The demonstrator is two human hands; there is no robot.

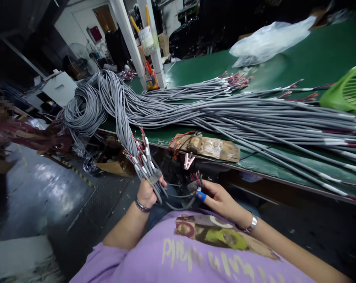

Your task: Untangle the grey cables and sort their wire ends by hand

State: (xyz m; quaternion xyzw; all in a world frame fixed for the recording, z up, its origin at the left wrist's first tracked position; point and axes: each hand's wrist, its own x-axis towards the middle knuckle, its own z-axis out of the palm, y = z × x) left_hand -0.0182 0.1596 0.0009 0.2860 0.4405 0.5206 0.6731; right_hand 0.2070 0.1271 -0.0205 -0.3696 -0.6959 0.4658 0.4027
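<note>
- left hand (148, 192): fingers closed round a grey cable bundle (123, 124), white sleeves (147, 151) just ahead of the grip.
- right hand (217, 198), blue wrap (201, 195) on one digit: pinching one cable end, coloured wires (197, 177) poking up past the fingertips.
- handling, bundle: probably heavy together, each cable springy, jackets smooth; best taken full-fisted on the jackets.
- handling, wires: likely thin, easily bent; best pinched below them, on the jacket.
- pink clip (189, 161) and wooden board (222, 148): just beyond the right hand.
- grey cable pile (178, 110) on green table (201, 70): beyond both hands.
- plastic bag (272, 41): farther, ahead of the right hand.
</note>
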